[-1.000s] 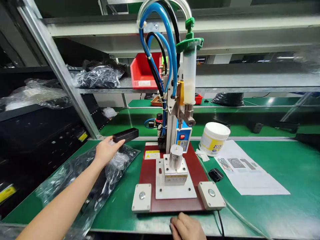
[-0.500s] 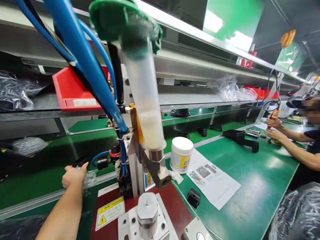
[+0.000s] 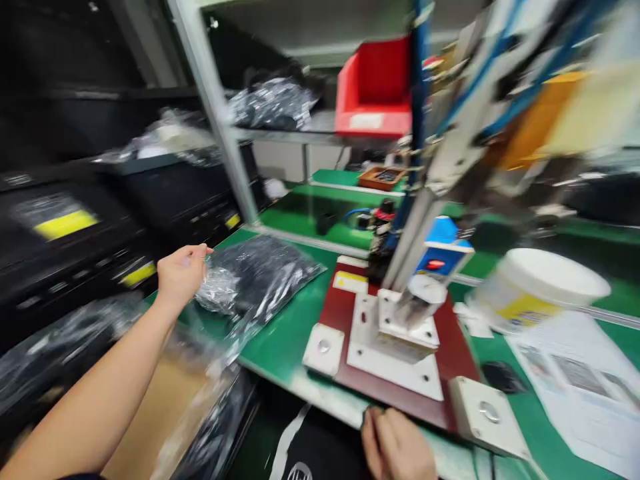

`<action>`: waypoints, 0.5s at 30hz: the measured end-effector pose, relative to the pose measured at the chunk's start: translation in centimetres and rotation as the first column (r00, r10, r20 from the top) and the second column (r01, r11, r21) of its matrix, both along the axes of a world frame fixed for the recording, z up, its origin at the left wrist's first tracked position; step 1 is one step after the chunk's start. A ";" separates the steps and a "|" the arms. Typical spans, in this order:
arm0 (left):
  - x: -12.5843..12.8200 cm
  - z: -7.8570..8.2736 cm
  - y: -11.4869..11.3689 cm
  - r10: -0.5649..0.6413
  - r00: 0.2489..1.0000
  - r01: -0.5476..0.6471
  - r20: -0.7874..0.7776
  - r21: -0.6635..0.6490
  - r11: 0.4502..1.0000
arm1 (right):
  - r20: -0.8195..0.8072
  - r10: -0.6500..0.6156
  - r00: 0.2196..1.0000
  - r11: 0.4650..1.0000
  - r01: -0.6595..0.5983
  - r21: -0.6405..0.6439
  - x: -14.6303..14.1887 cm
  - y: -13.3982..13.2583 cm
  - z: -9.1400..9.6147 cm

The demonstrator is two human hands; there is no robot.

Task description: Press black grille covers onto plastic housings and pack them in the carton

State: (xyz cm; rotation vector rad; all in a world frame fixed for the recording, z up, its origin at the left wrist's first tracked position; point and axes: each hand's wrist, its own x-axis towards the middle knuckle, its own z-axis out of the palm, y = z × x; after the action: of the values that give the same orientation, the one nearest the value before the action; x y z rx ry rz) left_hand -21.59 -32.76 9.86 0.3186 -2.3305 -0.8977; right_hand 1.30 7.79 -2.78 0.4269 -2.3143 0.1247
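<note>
My left hand [image 3: 181, 275] is raised over the left end of the green bench, fingers pinched together on a crumpled clear plastic bag [image 3: 218, 291] that hangs beside them. Just behind lies a larger clear bag with dark contents [image 3: 270, 273]. At the bench's front edge, my right hand [image 3: 399, 445] is closed, its fingers curled; a small dark bit shows at the fingertips, but I cannot make out what it is. In front of that hand stands a bench press with a dark red base [image 3: 340, 313], a metal fixture [image 3: 423, 300] and two boxed push buttons [image 3: 324, 347].
A white tub [image 3: 550, 280] and a printed sheet [image 3: 590, 380] are on the right, beside a small black part [image 3: 504, 377]. A red bin [image 3: 373, 93] sits on the shelf. Black crates [image 3: 65, 233] stand left; below is an open cardboard box [image 3: 160, 407] with plastic.
The view has swung left and down. My left hand, with the clear plastic, has come from beside the press to the bench's left end. My right hand has come into view.
</note>
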 end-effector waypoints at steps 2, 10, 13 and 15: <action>8.2 -2.2 -6.9 0.249 0.951 -0.224 0.184 -0.148 0.963 | -0.012 0.022 1.000 0.999 -0.022 0.034 -0.2 0.3 0.2; 28.6 -11.6 -16.5 0.441 0.588 -0.345 0.678 -0.282 0.895 | -0.157 0.074 0.985 0.990 -0.053 0.134 -1.6 0.3 -0.2; 25.3 -14.6 -15.7 0.373 0.662 -0.299 0.650 -0.228 0.927 | -0.123 0.065 0.990 0.994 -0.054 0.092 -1.0 0.3 0.2; 21.6 -15.9 -15.4 0.327 0.714 -0.275 0.619 -0.182 0.944 | -0.057 0.122 0.991 0.992 -0.122 0.016 -0.1 0.5 0.6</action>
State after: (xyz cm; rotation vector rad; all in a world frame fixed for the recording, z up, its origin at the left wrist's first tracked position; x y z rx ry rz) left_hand 0.02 -48.14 -6.00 1.0971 -2.7921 -0.5789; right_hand 1.15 8.24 -2.19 0.5713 -2.2328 0.1561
